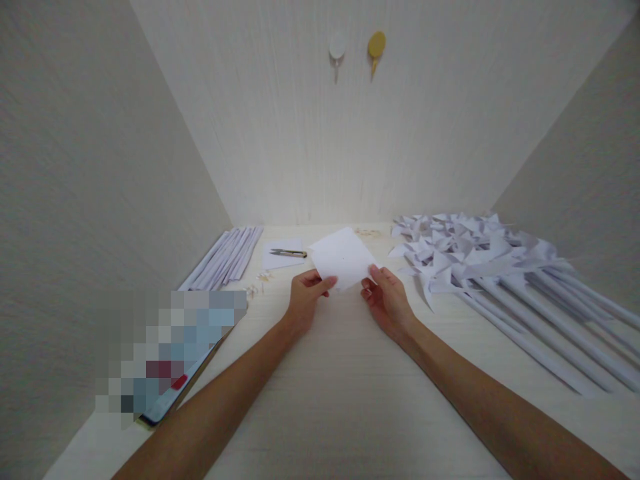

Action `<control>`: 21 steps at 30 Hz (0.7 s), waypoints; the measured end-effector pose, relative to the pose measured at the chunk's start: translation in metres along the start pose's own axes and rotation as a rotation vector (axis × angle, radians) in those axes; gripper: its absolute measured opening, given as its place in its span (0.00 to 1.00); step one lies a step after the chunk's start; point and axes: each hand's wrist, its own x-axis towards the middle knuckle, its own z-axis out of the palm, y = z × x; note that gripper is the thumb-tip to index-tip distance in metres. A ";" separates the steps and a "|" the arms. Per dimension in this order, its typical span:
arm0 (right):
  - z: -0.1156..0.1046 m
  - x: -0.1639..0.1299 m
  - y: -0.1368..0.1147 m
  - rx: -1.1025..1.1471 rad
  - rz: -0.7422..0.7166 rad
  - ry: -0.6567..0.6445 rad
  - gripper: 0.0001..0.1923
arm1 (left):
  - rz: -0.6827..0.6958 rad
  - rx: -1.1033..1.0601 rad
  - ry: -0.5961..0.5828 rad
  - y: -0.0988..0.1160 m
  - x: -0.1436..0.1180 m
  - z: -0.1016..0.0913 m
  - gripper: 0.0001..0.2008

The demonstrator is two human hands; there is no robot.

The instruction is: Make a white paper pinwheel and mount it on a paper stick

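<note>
A white sheet of paper (pixel 346 257), roughly square, is held between my two hands above the pale table. My left hand (pixel 306 297) pinches its lower left edge between thumb and fingers. At the lower right corner, my right hand (pixel 387 300) grips the same sheet, thumb on top and fingers curled beneath. Just left of the sheet, thread snips (pixel 289 253) lie on a stack of white paper (pixel 281 262).
Several rolled paper sticks (pixel 233 250) lie at the back left. White paper pinwheels (pixel 465 250) on paper sticks (pixel 540 320) pile up on the right. A partly blurred phone-like device (pixel 163 403) rests at left. Two hooks, white (pixel 337 47) and yellow (pixel 377 45), hang on the wall.
</note>
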 end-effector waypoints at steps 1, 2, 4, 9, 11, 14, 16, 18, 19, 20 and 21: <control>0.001 -0.001 0.002 -0.053 0.009 -0.046 0.15 | 0.001 0.001 0.002 0.000 0.000 0.001 0.05; 0.001 -0.003 0.004 -0.129 0.015 -0.102 0.15 | 0.000 0.000 0.001 0.000 -0.001 0.001 0.05; 0.002 -0.006 0.009 -0.309 0.002 -0.211 0.14 | -0.010 -0.009 -0.017 0.001 -0.002 0.002 0.05; 0.001 -0.008 0.015 -0.573 -0.094 -0.298 0.17 | -0.080 -0.008 -0.138 0.003 -0.004 0.002 0.05; 0.002 -0.008 0.014 -0.623 -0.095 -0.300 0.18 | -0.090 0.003 -0.149 0.002 -0.003 0.002 0.06; 0.003 -0.008 0.012 -0.683 -0.083 -0.306 0.18 | -0.087 0.040 -0.120 0.001 -0.003 0.003 0.08; 0.003 -0.009 0.012 -0.715 -0.084 -0.289 0.16 | -0.082 0.054 -0.072 0.001 -0.003 0.003 0.08; 0.002 -0.009 0.013 -0.721 -0.096 -0.287 0.13 | -0.084 0.048 -0.033 0.001 -0.003 0.004 0.08; 0.001 -0.009 0.013 -0.713 -0.106 -0.297 0.11 | -0.087 0.043 -0.024 0.001 -0.004 0.004 0.08; 0.001 -0.009 0.014 -0.702 -0.116 -0.310 0.09 | -0.090 0.039 -0.022 0.002 -0.004 0.005 0.09; 0.000 -0.009 0.014 -0.690 -0.123 -0.321 0.08 | -0.092 0.038 -0.021 0.002 -0.004 0.005 0.09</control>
